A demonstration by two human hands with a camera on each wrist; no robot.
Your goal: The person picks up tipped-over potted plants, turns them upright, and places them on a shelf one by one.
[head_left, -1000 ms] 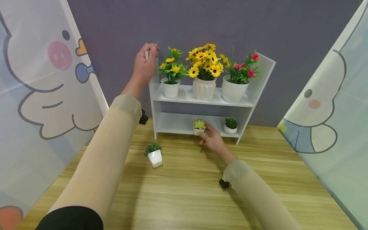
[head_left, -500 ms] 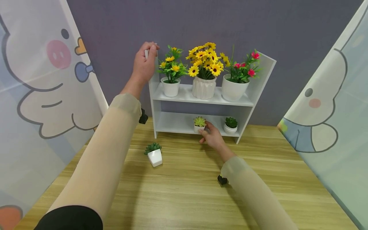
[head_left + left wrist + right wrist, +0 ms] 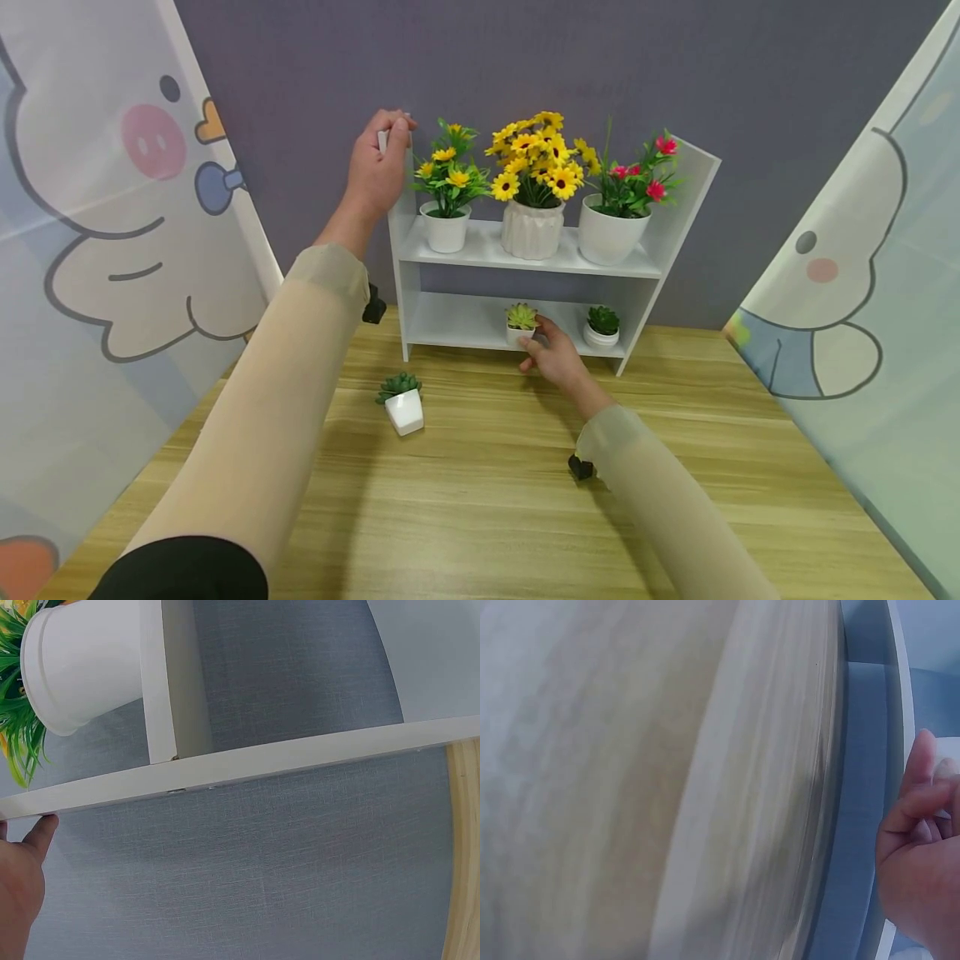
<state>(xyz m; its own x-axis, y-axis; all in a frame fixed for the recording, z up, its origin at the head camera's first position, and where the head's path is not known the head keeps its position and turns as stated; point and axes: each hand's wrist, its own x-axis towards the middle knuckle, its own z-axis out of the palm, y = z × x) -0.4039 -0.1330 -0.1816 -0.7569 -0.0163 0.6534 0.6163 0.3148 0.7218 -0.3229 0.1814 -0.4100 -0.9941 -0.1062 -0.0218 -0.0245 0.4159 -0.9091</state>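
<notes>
My left hand [image 3: 380,162] grips the top of the left side panel of a white two-tier shelf [image 3: 525,265]. In the left wrist view that hand [image 3: 19,889] shows only in part, at the left edge. On the lower tier, my right hand [image 3: 558,360] pinches the small white pot of a light green succulent [image 3: 521,320] between thumb and fingers. A dark green succulent in a round white pot [image 3: 602,327] stands to its right. In the right wrist view, the right hand [image 3: 922,862] largely hides the pot. Another succulent in a white pot [image 3: 405,411] lies tipped on the table.
On the upper tier stand a yellow-flowered plant [image 3: 447,225], yellow daisies in a ribbed pot [image 3: 532,231] and a pink-flowered plant [image 3: 611,233]. The shelf rests on a wood-grain table [image 3: 465,517], against a grey wall. Cartoon-printed curtains [image 3: 135,275] flank both sides.
The light green succulent has shifted slightly back with my right hand, onto the lower tier. Over the last half second almost nothing moved. My left hand stays on the side panel.
</notes>
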